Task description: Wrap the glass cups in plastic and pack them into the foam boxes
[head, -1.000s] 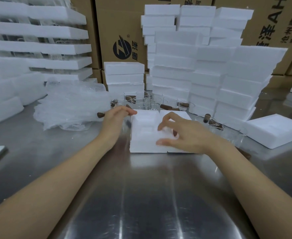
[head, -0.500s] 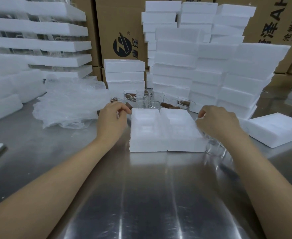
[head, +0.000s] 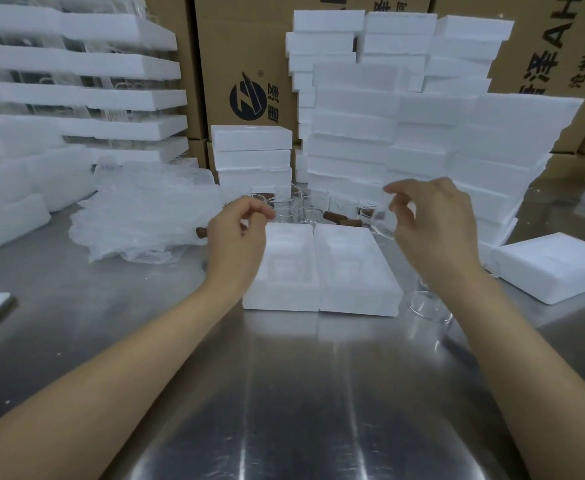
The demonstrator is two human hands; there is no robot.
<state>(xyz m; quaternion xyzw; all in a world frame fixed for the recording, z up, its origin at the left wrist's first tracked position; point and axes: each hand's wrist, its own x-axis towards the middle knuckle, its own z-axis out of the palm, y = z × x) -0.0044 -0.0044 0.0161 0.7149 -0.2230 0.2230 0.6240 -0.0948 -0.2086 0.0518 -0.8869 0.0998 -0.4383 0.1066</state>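
Head view: open foam box (head: 322,268) on desk (head: 284,393), cavities empty. Right hand (head: 433,223) above box's right half, fingers closed round glass cup (head: 384,220). Left hand (head: 239,233) at box's left edge, fingers pinched; what it holds, cannot tell. Plastic pile (head: 145,220) left of box. Advice: bring cup to plastic, wrap fully before seating in cavity; support base, avoid knocking loose cups (head: 294,206) behind box.

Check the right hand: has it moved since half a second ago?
Yes. The right hand has risen from the table beside the open foam box and now holds a glass cup above the box's right edge.
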